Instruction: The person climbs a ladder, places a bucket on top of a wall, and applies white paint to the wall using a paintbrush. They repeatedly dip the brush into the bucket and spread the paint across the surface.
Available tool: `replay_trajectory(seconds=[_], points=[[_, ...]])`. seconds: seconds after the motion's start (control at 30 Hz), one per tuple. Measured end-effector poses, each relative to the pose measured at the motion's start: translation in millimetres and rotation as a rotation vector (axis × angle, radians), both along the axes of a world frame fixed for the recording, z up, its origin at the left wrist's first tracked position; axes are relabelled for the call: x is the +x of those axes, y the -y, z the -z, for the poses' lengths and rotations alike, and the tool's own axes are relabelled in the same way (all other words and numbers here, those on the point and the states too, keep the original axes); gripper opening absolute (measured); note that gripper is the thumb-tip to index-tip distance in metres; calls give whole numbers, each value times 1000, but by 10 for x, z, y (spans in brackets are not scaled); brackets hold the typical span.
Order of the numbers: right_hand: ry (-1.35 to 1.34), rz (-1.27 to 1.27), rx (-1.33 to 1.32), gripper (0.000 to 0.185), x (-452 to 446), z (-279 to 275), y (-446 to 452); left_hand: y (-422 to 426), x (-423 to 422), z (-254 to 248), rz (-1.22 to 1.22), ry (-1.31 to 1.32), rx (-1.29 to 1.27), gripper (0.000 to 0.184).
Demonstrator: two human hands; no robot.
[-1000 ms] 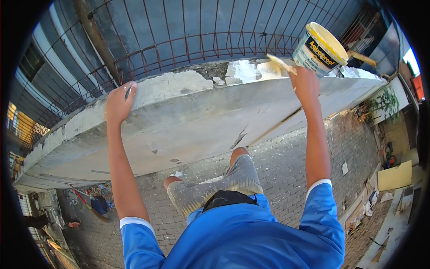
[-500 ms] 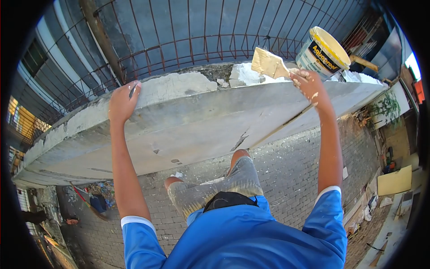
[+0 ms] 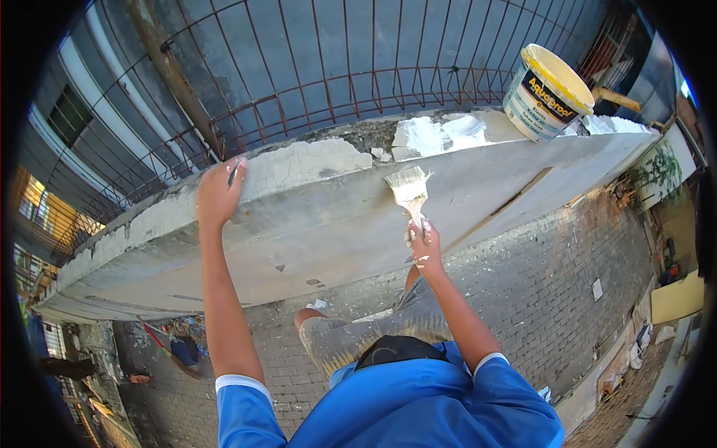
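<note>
My right hand (image 3: pixel 423 243), spotted with pale paint, is closed around the handle of a paintbrush (image 3: pixel 410 188). The brush points up, its pale-coated bristles in front of the wall's side face, just below the top edge. My left hand (image 3: pixel 219 193) is curled over the top edge of the concrete wall (image 3: pixel 328 216). A small dark sliver shows by its thumb; I cannot make out what it is. Wet white paint (image 3: pixel 444 134) covers a patch of the wall top. To its right stands an Aquaproof bucket (image 3: pixel 549 93) with a yellow rim.
Behind the wall runs a rusty wire mesh fence (image 3: pixel 358 75) with a wooden post (image 3: pixel 175 75). Loose rubble (image 3: pixel 381 154) lies on the wall top. Below is paint-speckled brick paving (image 3: pixel 523 299), with a broom (image 3: pixel 175 355) at the left and a yellowish board (image 3: pixel 676 297) at the right.
My right hand has brought the paintbrush left and down, from above the wall top near the bucket to the wall's side face. My left hand stays on the wall edge.
</note>
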State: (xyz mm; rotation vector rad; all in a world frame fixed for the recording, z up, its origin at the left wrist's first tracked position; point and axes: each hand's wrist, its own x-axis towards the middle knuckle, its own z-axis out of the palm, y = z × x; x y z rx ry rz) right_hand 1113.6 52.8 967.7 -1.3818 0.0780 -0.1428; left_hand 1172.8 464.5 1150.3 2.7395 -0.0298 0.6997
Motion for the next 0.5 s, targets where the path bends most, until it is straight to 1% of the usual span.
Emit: replay_trajectory(seconds=[0.03, 0.13, 0.17, 0.2, 0.27, 0.33, 0.37, 0.4, 0.5], points=[[-70, -58, -3, 15, 31, 49, -30, 14, -2, -2, 1, -8, -7, 41], [-134, -160, 232, 15, 144, 530, -128, -47, 45, 53, 40, 4, -23, 42], [-148, -301, 277, 19, 112, 603, -82, -9, 34, 30, 32, -5, -28, 42], [-190, -284, 279, 20, 65, 681, -74, 22, 10, 6, 22, -11, -30, 42], [-281, -255, 286, 23, -45, 1087, -55, 41, -22, -35, 8, -15, -31, 43], [-344, -296, 280, 26, -157, 1441, 120, 48, -33, -29, 7, -14, -31, 43], [-374, -313, 278, 28, -202, 1480, 162, 71, -49, -47, -2, -6, -26, 43], [-397, -274, 263, 29, -235, 1526, 171, 95, -66, -63, -9, 2, -22, 43], [-461, -173, 192, 33, -333, 1302, 174, 111, -73, -72, -21, -9, -22, 43]])
